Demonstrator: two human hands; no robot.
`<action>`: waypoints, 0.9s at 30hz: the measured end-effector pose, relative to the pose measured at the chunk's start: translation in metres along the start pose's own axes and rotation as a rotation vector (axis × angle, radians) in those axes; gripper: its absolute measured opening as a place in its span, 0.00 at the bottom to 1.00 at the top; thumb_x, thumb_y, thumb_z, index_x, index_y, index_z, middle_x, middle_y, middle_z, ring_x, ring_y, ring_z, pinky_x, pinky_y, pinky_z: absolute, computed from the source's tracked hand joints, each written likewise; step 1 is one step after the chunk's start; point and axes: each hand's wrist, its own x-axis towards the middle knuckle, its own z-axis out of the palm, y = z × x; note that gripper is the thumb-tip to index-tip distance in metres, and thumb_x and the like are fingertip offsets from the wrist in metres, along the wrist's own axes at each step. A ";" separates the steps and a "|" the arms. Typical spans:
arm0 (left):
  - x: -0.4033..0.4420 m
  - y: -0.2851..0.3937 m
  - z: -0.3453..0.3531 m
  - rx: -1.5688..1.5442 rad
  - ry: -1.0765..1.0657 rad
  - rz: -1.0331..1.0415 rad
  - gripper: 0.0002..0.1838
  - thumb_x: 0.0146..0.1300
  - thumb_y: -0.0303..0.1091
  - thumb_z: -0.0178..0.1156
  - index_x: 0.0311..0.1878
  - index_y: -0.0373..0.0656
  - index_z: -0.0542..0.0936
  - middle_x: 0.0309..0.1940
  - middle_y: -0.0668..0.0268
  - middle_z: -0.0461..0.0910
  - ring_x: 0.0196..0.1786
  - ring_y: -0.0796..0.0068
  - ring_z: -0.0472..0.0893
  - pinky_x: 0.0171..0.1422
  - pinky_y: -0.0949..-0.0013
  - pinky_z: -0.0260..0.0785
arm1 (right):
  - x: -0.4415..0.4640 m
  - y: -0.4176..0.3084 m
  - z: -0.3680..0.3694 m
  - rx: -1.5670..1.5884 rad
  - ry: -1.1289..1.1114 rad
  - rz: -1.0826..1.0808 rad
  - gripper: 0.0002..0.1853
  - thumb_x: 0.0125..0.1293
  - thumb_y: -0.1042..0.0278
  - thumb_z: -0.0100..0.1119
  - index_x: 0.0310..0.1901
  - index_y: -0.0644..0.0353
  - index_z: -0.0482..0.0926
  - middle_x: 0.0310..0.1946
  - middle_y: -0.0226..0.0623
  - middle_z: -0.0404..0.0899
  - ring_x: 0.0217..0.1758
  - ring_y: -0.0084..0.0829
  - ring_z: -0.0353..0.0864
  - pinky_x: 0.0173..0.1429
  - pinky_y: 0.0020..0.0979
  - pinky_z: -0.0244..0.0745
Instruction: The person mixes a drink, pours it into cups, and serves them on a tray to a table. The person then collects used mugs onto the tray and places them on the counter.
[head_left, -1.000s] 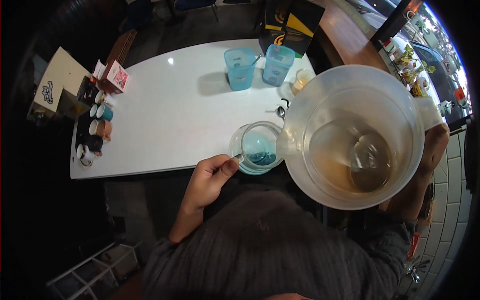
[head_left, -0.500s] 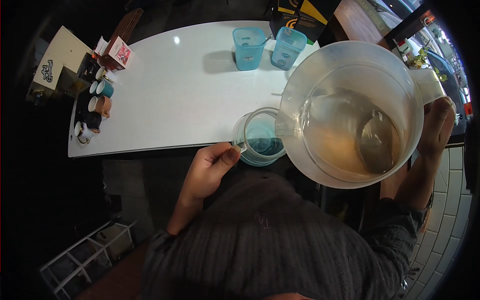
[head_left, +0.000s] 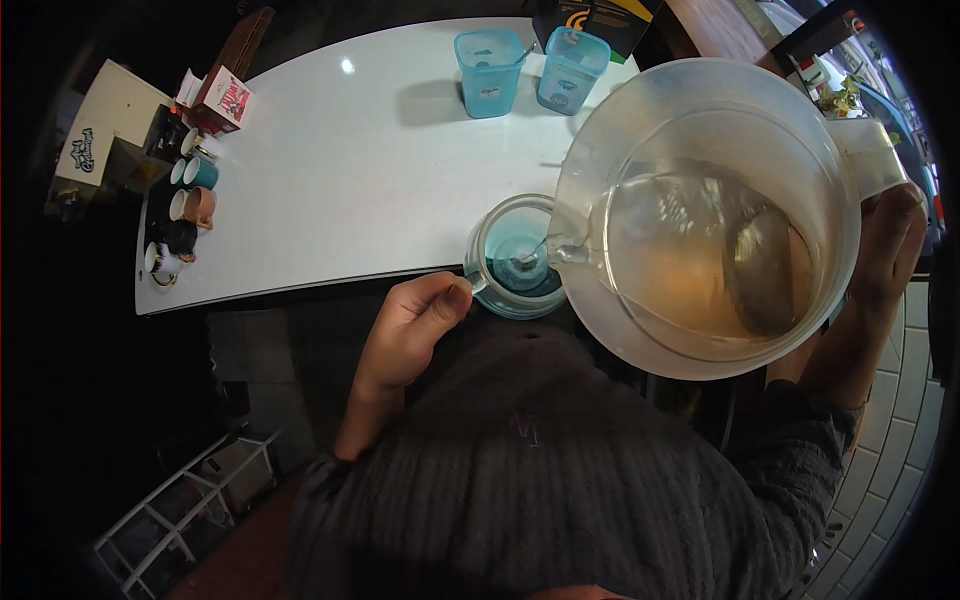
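Observation:
My left hand [head_left: 405, 330] is closed on the handle of a clear glass jug [head_left: 482, 243] at the table's front edge. Bluish liquid shows inside the glass jug. With my right hand [head_left: 888, 245] I grip the handle of a large translucent plastic pitcher [head_left: 700, 90], which is tilted left and holds clear liquid. Its spout is over the glass jug's right rim, and a thin stream of liquid runs from it into the jug.
On the white table [head_left: 320, 170] two blue plastic containers [head_left: 488, 85] [head_left: 570, 80] stand at the back. Several cups [head_left: 200, 172] and a red-and-white box [head_left: 225, 100] line the left end. A black box [head_left: 610, 25] is behind the containers, and a white rack [head_left: 185, 510] is lower left.
The plastic pitcher has tilted further, its liquid has come up to the spout, and a stream now enters the glass jug. The view has shifted, so the table appears higher.

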 end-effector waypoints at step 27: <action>0.027 -0.019 0.006 -0.139 -0.032 -0.003 0.15 0.69 0.39 0.60 0.37 0.34 0.83 0.26 0.77 0.74 0.30 0.89 0.65 0.36 0.81 0.57 | -0.011 0.004 -0.006 -0.021 -0.018 -0.052 0.37 0.79 0.46 0.27 0.10 0.53 0.61 0.05 0.24 0.59 0.07 0.18 0.56 0.13 0.22 0.46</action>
